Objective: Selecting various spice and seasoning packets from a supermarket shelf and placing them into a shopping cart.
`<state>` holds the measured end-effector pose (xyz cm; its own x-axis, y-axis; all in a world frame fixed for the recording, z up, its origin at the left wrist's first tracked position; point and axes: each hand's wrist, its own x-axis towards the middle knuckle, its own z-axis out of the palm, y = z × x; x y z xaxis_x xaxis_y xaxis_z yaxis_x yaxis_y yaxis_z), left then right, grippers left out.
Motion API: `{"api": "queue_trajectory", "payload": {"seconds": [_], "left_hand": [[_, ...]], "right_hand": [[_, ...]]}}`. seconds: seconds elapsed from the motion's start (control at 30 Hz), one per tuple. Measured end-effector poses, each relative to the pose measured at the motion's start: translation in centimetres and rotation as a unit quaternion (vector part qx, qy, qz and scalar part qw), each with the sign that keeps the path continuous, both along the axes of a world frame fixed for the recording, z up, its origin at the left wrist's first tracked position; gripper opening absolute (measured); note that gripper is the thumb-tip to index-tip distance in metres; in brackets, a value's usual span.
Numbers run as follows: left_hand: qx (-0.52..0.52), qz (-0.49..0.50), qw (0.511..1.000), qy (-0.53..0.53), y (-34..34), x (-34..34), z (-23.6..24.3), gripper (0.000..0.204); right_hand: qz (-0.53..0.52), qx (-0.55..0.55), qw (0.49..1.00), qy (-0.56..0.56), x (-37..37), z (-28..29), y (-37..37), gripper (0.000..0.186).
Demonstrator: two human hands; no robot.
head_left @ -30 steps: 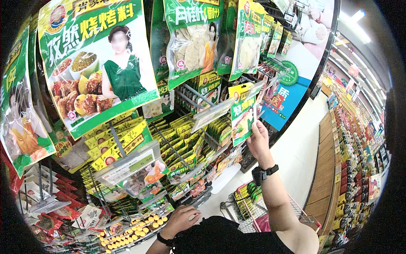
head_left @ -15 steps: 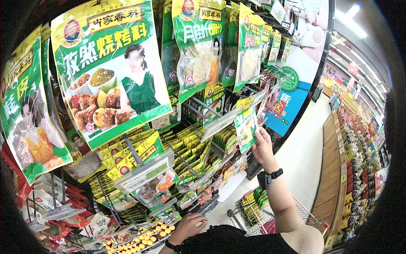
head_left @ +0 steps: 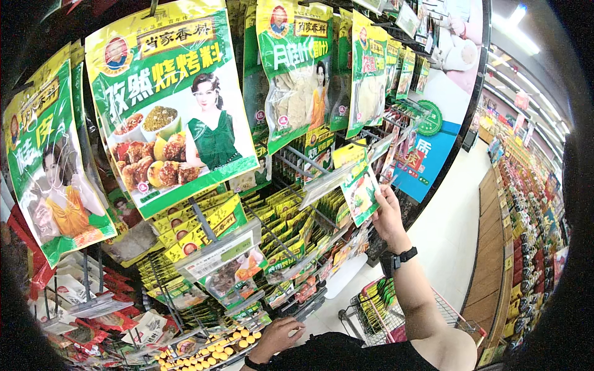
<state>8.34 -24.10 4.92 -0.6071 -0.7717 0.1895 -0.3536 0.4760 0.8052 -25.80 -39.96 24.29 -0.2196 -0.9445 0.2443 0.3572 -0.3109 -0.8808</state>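
Observation:
My right hand (head_left: 388, 213) pinches the right edge of a small green, white and yellow seasoning packet (head_left: 360, 193) between thumb and fingers. The packet's yellow top is beside the end of a display hook, partly behind a clear price-tag holder (head_left: 334, 179). Whether it still hangs on the hook I cannot tell. A dark watch (head_left: 403, 256) is on my right wrist. Low down, my left hand (head_left: 278, 337) is near the lower racks, fingers loosely bent and apart, holding nothing I can see.
Large hanging seasoning bags (head_left: 173, 117) fill the upper left. Rows of small yellow-green packets (head_left: 291, 229) hang below on metal hooks. A shopping cart (head_left: 387, 309) with several packets in it stands below my right arm. Beyond the aisle runs a wood-fronted shelf (head_left: 492, 229) of goods.
The view has shifted slightly, so the rack appears further right and lower. The pinched packet has tilted, its top moving left against the rack. My left hand has barely moved.

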Motion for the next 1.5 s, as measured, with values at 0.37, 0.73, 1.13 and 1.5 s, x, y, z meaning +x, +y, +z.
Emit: {"api": "queue_trajectory", "payload": {"seconds": [0.37, 0.73, 1.13, 1.5], "left_hand": [[0.005, 0.008, 0.999, -0.034, 0.1, -0.5, 0.5, 0.02], [-0.017, -0.001, 1.0, -0.02, -0.3, -0.9, -0.2, 0.017], [0.022, -0.001, 0.999, -0.025, 0.2, -1.0, -0.6, 0.021], [0.027, 0.018, 0.999, -0.036, 0.7, -0.5, -1.1, 0.02]], "right_hand": [[0.009, -0.087, 0.994, -0.064, 0.0, -2.1, 0.6, 0.008], [0.002, -0.061, 0.997, -0.053, -0.8, -0.1, 0.9, 0.007], [-0.059, -0.034, 0.993, -0.093, -1.4, 0.4, 0.7, 0.017], [-0.019, -0.071, 0.983, -0.17, 1.0, -0.2, -0.1, 0.014]]}}
